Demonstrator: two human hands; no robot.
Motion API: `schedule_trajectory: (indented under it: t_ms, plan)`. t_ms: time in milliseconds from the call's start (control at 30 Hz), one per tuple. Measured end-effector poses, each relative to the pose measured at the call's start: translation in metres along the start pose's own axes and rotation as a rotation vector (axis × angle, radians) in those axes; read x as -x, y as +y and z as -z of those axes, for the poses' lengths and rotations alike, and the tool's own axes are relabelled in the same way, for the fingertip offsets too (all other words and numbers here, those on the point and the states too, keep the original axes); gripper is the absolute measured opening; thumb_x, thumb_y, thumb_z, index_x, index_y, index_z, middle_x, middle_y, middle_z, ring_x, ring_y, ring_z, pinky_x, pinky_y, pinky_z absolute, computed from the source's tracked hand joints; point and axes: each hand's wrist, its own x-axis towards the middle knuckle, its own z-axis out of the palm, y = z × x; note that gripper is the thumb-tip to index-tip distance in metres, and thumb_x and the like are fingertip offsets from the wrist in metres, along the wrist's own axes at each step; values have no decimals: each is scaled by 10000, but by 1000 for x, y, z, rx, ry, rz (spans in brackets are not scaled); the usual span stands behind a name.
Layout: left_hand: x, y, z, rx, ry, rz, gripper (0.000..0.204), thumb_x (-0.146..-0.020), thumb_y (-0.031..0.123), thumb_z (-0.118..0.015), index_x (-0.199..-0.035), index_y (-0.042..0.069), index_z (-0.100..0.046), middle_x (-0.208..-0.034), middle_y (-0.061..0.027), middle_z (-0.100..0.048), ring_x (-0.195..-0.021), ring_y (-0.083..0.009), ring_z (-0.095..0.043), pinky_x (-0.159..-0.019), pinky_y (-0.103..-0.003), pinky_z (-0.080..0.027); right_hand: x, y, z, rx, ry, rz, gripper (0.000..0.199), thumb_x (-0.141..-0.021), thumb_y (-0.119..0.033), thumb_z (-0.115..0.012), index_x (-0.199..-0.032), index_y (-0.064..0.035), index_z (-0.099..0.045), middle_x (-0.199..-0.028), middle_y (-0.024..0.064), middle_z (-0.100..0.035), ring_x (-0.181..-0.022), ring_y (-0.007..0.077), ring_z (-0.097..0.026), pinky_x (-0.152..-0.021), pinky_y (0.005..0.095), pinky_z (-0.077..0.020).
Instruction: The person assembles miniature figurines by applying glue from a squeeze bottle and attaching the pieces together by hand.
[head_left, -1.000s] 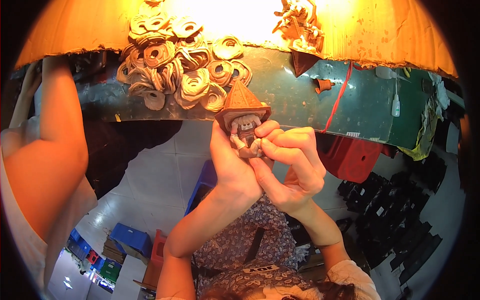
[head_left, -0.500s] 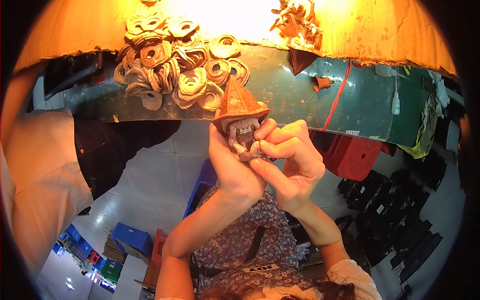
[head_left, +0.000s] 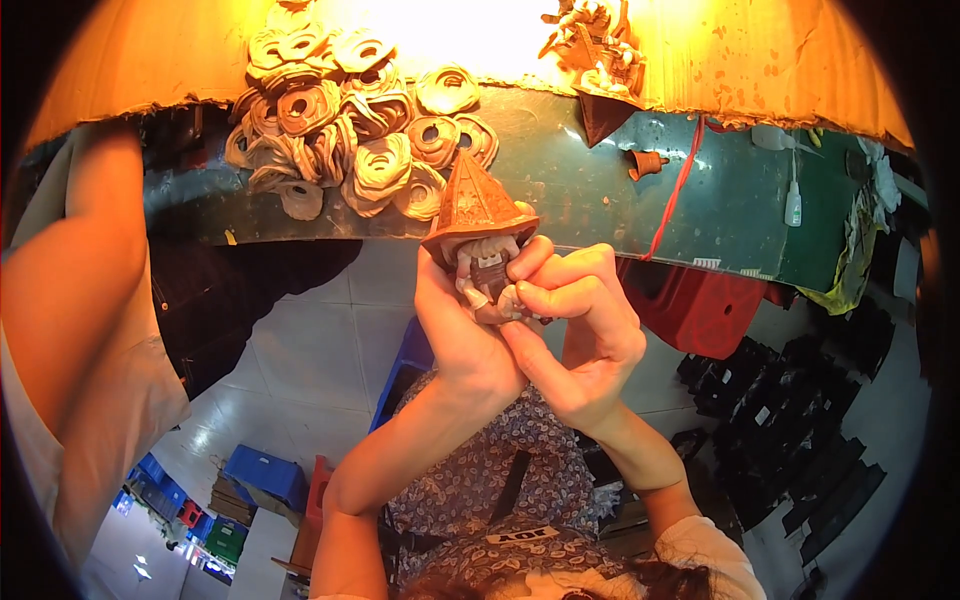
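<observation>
A small figurine [head_left: 480, 208] with a brown, pointed, roof-like top and a pale, detailed lower body is held up just in front of the table edge. My left hand [head_left: 462, 335] is closed around its back and underside. With thumb and fingertips, my right hand [head_left: 592, 325] pinches the figurine's lower right side. Whether a separate small part sits between those fingertips is hidden. Beyond the figurine lies a heap of pale ring-shaped pieces [head_left: 382, 162] with holes in their middles.
The green table [head_left: 560, 190] carries a small brown bell-shaped piece [head_left: 646, 165], a red cord [head_left: 680, 190] and more figurines [head_left: 605, 70] at the back. A red stool [head_left: 700, 310] stands below. At left is a co-worker's arm [head_left: 85, 270]; black stacked items [head_left: 770, 410] lie at right.
At the left, the co-worker's bare arm has come into view, reaching toward the table. My two hands and the figurine have hardly moved.
</observation>
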Motion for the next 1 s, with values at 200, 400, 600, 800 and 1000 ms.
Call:
schedule_trajectory:
  t_ms: [200,400,600,800,1000]
  plan:
    - [-1,0,6,-27,-32,28,405,-910,315,-310,-974,-1,-555,-811,-33,-538,-656,-130,-397,-526,-240,-363,0,0,1,-19,9,-18,272,-603,135,-641,-826,-2,-569,-869,97,-550,-899,187,-493,-796,306,-420]
    - [-2,-1,5,-35,-16,-3,395,-912,316,-317,-986,4,-546,-836,-34,-544,-657,-130,-410,-534,-243,-373,-2,-3,1,-7,-6,-22,268,-607,126,-645,-829,-2,-569,-870,96,-544,-890,180,-482,-800,305,-412]
    - [-2,-2,10,-24,-50,24,400,-921,318,-305,-991,7,-547,-847,-34,-550,-671,-125,-436,-549,-245,-386,-3,-3,1,-6,40,17,251,-613,110,-670,-811,-12,-577,-846,82,-552,-838,169,-471,-758,294,-405]
    - [1,-2,2,-39,3,10,403,-927,329,-294,-1005,14,-534,-879,-37,-553,-694,-126,-448,-582,-244,-395,-4,-2,0,-17,68,36,251,-607,112,-676,-802,-14,-582,-828,75,-564,-814,166,-462,-744,291,-399]
    - [0,-3,3,-42,49,28,398,-929,333,-294,-999,20,-531,-890,-38,-557,-698,-123,-451,-599,-245,-404,-6,-2,0,20,75,66,234,-601,94,-678,-783,-16,-582,-820,74,-572,-804,170,-454,-734,297,-391]
